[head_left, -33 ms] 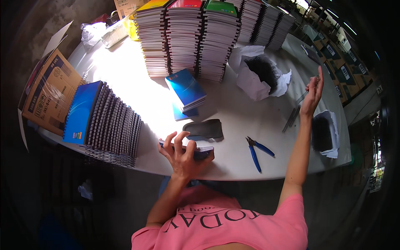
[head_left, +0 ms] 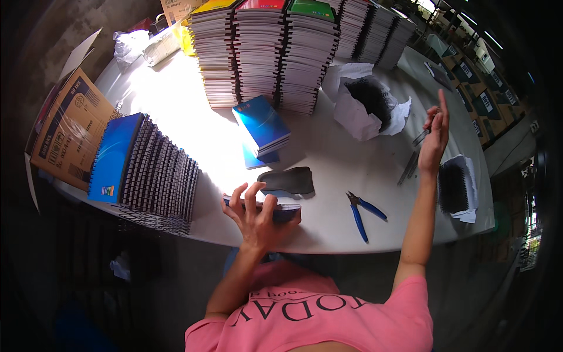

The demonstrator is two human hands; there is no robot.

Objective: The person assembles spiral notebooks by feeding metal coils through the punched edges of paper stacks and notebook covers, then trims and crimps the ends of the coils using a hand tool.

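On the near table edge my left hand (head_left: 258, 223) is closed around a small notebook block (head_left: 286, 212), fingers arched over its top and thumb on the right side. The block stands on edge, and my hand hides much of it. Out to the right, my right hand (head_left: 434, 144) is raised with its index finger stretched and the other fingers partly bent. A short wire coil (head_left: 420, 138) lies right beside its palm; whether they touch I cannot tell. Another wire coil (head_left: 407, 170) rests on the table just below. Beyond my left hand lies a dark, flat pad (head_left: 287, 180).
Blue-handled cutters (head_left: 365, 214) lie between my hands. Blue notebooks (head_left: 262, 124) sit farther back, before tall notebook stacks (head_left: 255, 64). Spiral-bound notebooks (head_left: 158, 170) and a carton (head_left: 73, 132) stand left. Paper-wrapped black coils (head_left: 369, 102) and a second bundle (head_left: 454, 188) lie right.
My right hand has shifted slightly left and toward me, and the short wire coil beside it appears a little farther left. My left hand stays on the notebook block.
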